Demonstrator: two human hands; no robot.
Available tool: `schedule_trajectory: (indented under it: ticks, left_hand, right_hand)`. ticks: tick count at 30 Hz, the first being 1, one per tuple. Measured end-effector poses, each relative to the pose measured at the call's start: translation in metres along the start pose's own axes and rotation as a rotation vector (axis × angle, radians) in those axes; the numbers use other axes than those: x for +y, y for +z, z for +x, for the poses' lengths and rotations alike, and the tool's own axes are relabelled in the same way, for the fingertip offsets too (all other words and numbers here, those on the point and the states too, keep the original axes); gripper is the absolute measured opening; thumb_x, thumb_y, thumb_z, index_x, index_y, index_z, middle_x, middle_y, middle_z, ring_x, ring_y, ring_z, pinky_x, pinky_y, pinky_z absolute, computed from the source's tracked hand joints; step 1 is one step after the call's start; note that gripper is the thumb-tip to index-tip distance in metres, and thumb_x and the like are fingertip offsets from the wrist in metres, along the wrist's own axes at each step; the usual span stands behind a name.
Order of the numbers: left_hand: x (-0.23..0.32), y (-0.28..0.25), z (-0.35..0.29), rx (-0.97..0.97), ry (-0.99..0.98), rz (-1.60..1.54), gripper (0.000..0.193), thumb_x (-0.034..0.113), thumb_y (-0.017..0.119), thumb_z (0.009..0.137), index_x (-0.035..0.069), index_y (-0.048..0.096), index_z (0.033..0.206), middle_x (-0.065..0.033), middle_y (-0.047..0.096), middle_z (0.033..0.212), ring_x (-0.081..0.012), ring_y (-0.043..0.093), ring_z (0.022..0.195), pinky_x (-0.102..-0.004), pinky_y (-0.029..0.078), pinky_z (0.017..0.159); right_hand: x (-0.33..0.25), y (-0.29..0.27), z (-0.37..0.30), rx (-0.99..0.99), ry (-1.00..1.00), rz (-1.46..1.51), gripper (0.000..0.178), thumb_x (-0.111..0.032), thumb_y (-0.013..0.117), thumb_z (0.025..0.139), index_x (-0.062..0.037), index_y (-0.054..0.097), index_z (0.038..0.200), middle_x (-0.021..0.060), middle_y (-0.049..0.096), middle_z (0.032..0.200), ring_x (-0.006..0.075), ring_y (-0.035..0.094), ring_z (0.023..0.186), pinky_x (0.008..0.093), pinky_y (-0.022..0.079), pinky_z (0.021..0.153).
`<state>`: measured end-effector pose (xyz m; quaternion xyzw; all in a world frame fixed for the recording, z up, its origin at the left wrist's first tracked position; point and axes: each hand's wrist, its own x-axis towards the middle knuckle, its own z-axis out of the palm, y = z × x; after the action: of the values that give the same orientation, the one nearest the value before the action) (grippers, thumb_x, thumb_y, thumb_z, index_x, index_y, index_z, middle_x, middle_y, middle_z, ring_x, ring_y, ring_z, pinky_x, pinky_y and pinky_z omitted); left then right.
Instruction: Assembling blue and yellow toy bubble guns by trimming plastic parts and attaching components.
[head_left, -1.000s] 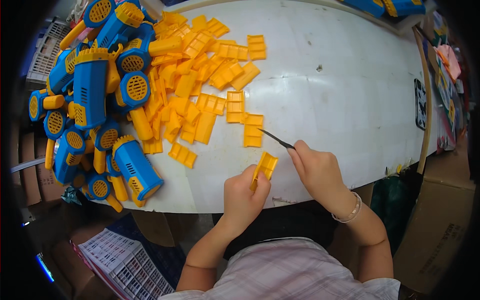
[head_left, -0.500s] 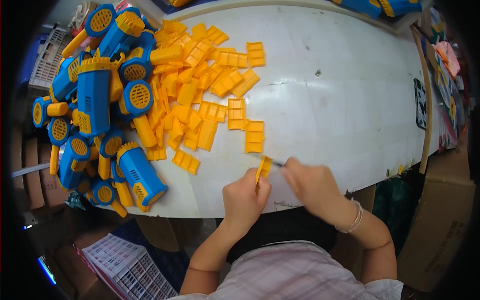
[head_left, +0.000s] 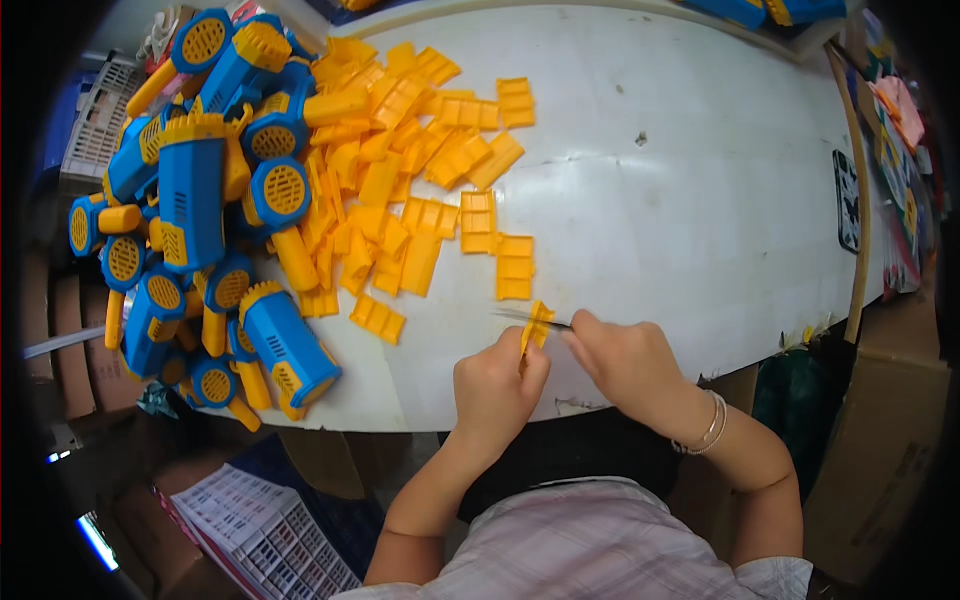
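Note:
Near the table's front edge, my left hand (head_left: pixel 497 389) is closed around the lower part of a yellow plastic cover (head_left: pixel 538 325), tilted upright. In my right hand (head_left: pixel 628 362) is a thin-bladed knife (head_left: pixel 530 319); the fingers wrap its dark handle. Its blade points left and crosses the upper part of the cover, though whether it touches is too fine to make out. Just beyond my hands lie more yellow covers (head_left: pixel 515 267), ribbed side up, and a loose heap of them (head_left: pixel 380 180) spreads to the left.
Blue and yellow plastic toy bodies (head_left: pixel 192 200) are piled high at the table's left. A patterned phone (head_left: pixel 846 200) lies near the right edge of the white table (head_left: pixel 690 220). Printed sheets (head_left: pixel 260 530) sit low on the left; a cardboard box (head_left: pixel 880 450) stands at the right.
My right hand and the knife, blurred before, now show sharply, with the blade across the cover. The whole view has shifted slightly.

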<state>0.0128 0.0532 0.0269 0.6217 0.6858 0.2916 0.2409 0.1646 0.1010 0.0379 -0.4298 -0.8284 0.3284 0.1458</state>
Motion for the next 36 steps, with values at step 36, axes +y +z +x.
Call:
schedule_trajectory:
  ticks: [36]
  left_hand:
    - [0.012,-0.005,0.005,-0.092,-0.055,-0.215,0.009,0.008,0.053,0.078,0.0,0.055,0.075,-0.0182,0.051,0.054,-0.0334,0.053,0.047,-0.0369,0.041,0.044]
  right_hand:
    - [0.004,-0.011,0.027,0.252,0.067,0.572,0.019,-0.009,0.062,0.079,-0.0014,0.06,0.096,0.0079,0.056,0.072,0.01,0.045,0.057,0.0227,0.037,0.053]
